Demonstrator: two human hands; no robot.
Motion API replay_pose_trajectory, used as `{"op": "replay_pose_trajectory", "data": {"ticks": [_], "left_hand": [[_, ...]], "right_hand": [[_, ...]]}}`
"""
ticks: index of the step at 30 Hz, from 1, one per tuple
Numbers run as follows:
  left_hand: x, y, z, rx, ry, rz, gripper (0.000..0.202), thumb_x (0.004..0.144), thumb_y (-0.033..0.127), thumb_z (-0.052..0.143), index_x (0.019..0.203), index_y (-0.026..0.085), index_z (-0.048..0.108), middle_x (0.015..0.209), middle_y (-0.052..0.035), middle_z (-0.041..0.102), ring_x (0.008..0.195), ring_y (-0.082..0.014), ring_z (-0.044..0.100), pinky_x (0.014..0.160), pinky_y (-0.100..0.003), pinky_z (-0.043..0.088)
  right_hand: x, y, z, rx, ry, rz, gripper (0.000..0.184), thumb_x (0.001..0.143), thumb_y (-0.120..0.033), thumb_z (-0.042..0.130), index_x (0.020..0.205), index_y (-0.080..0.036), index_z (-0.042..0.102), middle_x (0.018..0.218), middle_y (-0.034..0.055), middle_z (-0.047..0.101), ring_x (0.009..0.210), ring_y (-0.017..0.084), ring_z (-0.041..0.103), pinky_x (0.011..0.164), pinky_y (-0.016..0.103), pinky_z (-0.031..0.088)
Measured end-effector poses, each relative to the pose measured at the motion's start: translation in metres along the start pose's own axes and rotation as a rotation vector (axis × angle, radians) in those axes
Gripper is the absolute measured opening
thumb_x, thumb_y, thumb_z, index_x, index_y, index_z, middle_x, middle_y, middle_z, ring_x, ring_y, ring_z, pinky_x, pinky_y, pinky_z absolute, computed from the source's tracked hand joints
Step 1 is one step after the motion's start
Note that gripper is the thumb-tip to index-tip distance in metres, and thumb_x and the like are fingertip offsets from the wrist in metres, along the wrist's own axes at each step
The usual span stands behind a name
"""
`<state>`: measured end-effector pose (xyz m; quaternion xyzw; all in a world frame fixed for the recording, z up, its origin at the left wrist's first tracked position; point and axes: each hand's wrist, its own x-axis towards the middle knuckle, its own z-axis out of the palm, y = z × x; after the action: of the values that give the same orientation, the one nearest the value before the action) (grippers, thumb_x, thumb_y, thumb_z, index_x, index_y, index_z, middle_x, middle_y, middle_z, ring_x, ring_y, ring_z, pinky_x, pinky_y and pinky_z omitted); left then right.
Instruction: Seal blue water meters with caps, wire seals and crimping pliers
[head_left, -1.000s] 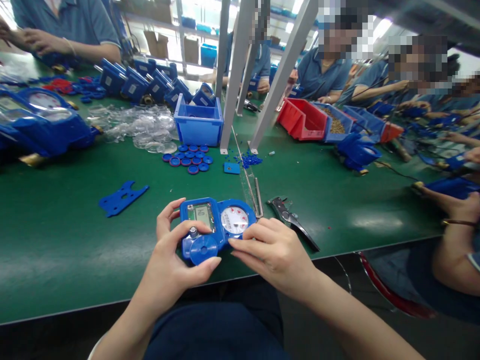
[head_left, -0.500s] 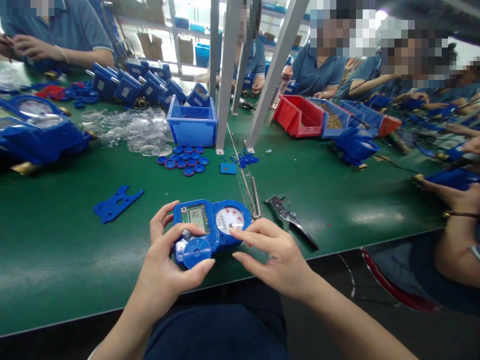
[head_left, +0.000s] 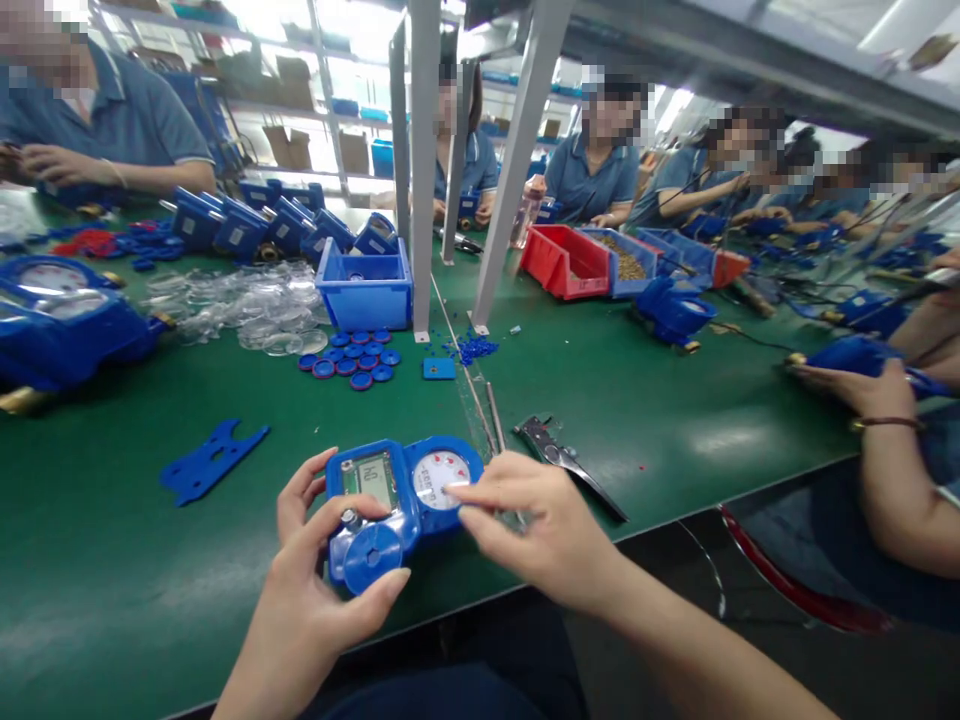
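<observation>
A blue water meter (head_left: 397, 490) with a small LCD screen and a white dial lies near the front edge of the green table (head_left: 112, 560). My left hand (head_left: 315, 570) wraps round its left end, thumb under a round blue cap at its lower corner, forefinger on a small metal stud. My right hand (head_left: 540, 530) grips the right side, fingertips pinched at the edge of the dial.
A flat blue bracket (head_left: 210, 460) lies to the left, metal pliers (head_left: 566, 460) to the right. Behind are blue caps (head_left: 349, 360), clear lenses (head_left: 255, 300), a blue bin (head_left: 365, 285), steel posts (head_left: 424, 160), more meters and red bins. Other people work around the table.
My head has tilted, so the meter and hands sit lower and further left in view. My right fingers have slid onto the dial's edge. The left grip is unchanged.
</observation>
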<state>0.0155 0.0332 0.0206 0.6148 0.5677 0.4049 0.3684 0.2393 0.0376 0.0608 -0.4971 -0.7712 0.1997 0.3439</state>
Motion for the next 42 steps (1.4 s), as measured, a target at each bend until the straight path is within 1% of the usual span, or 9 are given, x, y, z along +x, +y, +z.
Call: {"op": "replay_pose_trajectory", "data": {"ticks": [2, 5, 10, 16, 26, 32, 35, 38, 42], "left_hand": [[0.000, 0.000, 0.000, 0.005, -0.004, -0.012, 0.034, 0.066, 0.049, 0.070, 0.090, 0.024, 0.068, 0.150, -0.0026, 0.031, 0.136, -0.0347, 0.038, 0.120, -0.062, 0.026], [0.000, -0.001, 0.000, 0.007, -0.014, -0.010, 0.036, 0.067, 0.051, 0.069, 0.091, 0.024, 0.068, 0.150, -0.0030, 0.030, 0.138, -0.0362, 0.035, 0.121, -0.063, 0.024], [0.001, -0.005, 0.000, 0.025, -0.020, -0.002, 0.039, 0.068, 0.056, 0.068, 0.092, 0.025, 0.068, 0.150, -0.0037, 0.030, 0.137, -0.0383, 0.037, 0.118, -0.065, 0.030], [0.002, -0.012, -0.001, 0.024, -0.037, -0.001, 0.038, 0.065, 0.054, 0.071, 0.092, 0.028, 0.069, 0.150, -0.0022, 0.030, 0.136, -0.0390, 0.040, 0.115, -0.068, 0.033], [0.006, -0.021, 0.000, 0.016, -0.038, 0.018, 0.042, 0.063, 0.059, 0.071, 0.090, 0.028, 0.070, 0.150, -0.0033, 0.029, 0.138, -0.0397, 0.039, 0.116, -0.068, 0.031], [0.003, -0.020, -0.008, 0.015, -0.095, 0.003, 0.058, 0.059, 0.076, 0.070, 0.095, 0.030, 0.072, 0.154, -0.0025, 0.026, 0.143, -0.0413, 0.033, 0.117, -0.066, 0.029], [0.007, -0.023, -0.022, -0.037, -0.264, 0.004, 0.066, 0.060, 0.080, 0.069, 0.108, 0.036, 0.071, 0.160, 0.0001, 0.018, 0.147, -0.0397, 0.029, 0.117, -0.059, 0.033], [0.018, -0.029, -0.035, -0.103, -0.456, 0.018, 0.062, 0.065, 0.072, 0.072, 0.119, 0.041, 0.067, 0.164, 0.0038, 0.012, 0.147, -0.0356, 0.032, 0.117, -0.052, 0.035], [0.032, -0.033, -0.037, -0.132, -0.445, 0.010, 0.061, 0.059, 0.071, 0.077, 0.109, 0.037, 0.073, 0.159, -0.0007, 0.026, 0.145, -0.0380, 0.035, 0.116, -0.050, 0.037]], "right_hand": [[0.024, 0.029, -0.017, 0.105, 0.084, 0.304, 0.029, 0.090, -0.034, 0.058, 0.110, -0.021, 0.075, 0.082, 0.0016, 0.066, 0.070, 0.004, 0.056, 0.064, 0.018, 0.044], [0.064, 0.088, -0.033, -0.013, 0.132, 0.639, 0.031, 0.087, -0.028, 0.060, 0.113, -0.017, 0.074, 0.101, 0.0047, 0.070, 0.084, 0.007, 0.062, 0.081, 0.019, 0.049], [0.113, 0.173, -0.025, -0.175, 0.158, 0.751, 0.026, 0.089, -0.020, 0.059, 0.109, -0.009, 0.071, 0.103, 0.0095, 0.070, 0.095, 0.011, 0.064, 0.097, 0.028, 0.050], [0.141, 0.203, -0.002, -0.312, 0.116, 0.755, 0.027, 0.092, -0.032, 0.060, 0.105, -0.009, 0.068, 0.107, 0.0081, 0.067, 0.106, 0.013, 0.062, 0.105, 0.037, 0.047], [0.146, 0.206, 0.009, -0.456, 0.111, 0.692, 0.028, 0.097, -0.031, 0.051, 0.107, -0.009, 0.065, 0.119, 0.0102, 0.060, 0.112, 0.015, 0.057, 0.105, 0.038, 0.046], [0.137, 0.192, -0.007, -0.390, 0.030, 0.702, 0.028, 0.095, -0.030, 0.053, 0.107, -0.008, 0.066, 0.108, 0.0096, 0.065, 0.101, 0.012, 0.060, 0.098, 0.032, 0.047], [0.112, 0.168, -0.025, -0.322, -0.067, 0.680, 0.028, 0.094, -0.028, 0.053, 0.106, -0.009, 0.070, 0.098, 0.0076, 0.068, 0.087, 0.009, 0.060, 0.085, 0.024, 0.046], [0.070, 0.126, -0.039, -0.264, -0.188, 0.633, 0.025, 0.092, -0.028, 0.055, 0.098, -0.013, 0.073, 0.094, 0.0046, 0.069, 0.081, 0.008, 0.060, 0.075, 0.020, 0.042], [-0.001, 0.066, -0.032, -0.258, -0.304, 0.625, 0.016, 0.088, -0.028, 0.060, 0.089, -0.017, 0.072, 0.085, 0.0012, 0.068, 0.072, 0.008, 0.056, 0.066, 0.020, 0.037]]}}
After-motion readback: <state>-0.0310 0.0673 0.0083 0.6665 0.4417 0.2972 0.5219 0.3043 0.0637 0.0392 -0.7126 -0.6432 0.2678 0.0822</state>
